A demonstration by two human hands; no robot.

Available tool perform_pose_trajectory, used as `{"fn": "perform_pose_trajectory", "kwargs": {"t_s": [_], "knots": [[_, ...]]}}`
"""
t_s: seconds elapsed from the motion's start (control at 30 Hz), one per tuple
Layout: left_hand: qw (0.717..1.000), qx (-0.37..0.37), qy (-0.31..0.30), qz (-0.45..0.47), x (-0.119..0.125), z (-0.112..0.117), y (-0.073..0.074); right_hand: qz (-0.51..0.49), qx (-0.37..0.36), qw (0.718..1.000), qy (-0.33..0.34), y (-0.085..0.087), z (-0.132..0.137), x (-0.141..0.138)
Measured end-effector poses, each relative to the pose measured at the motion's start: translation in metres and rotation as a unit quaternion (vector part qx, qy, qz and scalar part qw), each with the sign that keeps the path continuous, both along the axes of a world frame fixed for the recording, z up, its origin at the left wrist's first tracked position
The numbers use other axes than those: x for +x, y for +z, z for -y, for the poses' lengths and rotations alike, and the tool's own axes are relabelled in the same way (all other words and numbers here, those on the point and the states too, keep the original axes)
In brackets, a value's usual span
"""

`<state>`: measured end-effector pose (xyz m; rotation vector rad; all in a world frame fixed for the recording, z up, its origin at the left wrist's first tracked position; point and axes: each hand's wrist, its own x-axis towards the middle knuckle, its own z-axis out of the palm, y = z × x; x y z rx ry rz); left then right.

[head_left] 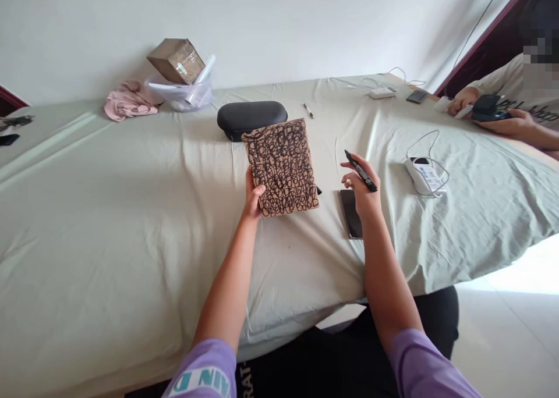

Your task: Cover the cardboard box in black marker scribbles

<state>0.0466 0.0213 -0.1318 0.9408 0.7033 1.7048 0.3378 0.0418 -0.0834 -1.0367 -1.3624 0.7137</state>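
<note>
My left hand [254, 197] grips the lower left edge of a brown cardboard piece [283, 168], its thumb on the front and its other fingers hidden behind. Looping black scribbles cover the face of the cardboard, which is tilted up towards me. To the right, my right hand [364, 182] holds a black marker [360, 171], its tip pointing up and left, apart from the cardboard. A dark smartphone [350, 215] lies on the cloth partly beneath my right hand. A small black thing [319, 191] peeks out behind the cardboard's right edge.
Behind the cardboard lies a black hard case [252, 116], with a pen [308, 110] nearby. Further left are a pink cloth [130, 101] and a plastic basin [186, 99] bearing a cardboard box [177, 60]. A white corded device [423, 176] lies right. Another person's hands [509, 124] hold a dark device.
</note>
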Motion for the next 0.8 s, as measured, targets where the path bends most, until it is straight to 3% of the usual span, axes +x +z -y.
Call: {"fn": "perform_pose_trajectory", "kwargs": {"t_s": [0.17,0.4,0.63,0.8], "knots": [[0.999,-0.022,0.002,0.036,-0.002,-0.001,0.000,-0.040,-0.097,0.993,0.061,-0.016,-0.003,0.008],[0.998,-0.036,-0.012,0.044,-0.002,0.003,0.000,0.025,-0.083,0.996,0.035,-0.023,-0.005,0.004],[0.996,-0.030,-0.075,0.046,0.000,0.009,-0.002,-0.003,-0.144,0.989,0.034,-0.015,-0.002,0.004],[0.989,-0.078,-0.052,0.114,0.000,0.007,-0.005,-0.075,-0.191,0.977,0.051,-0.005,0.003,0.010]]}}
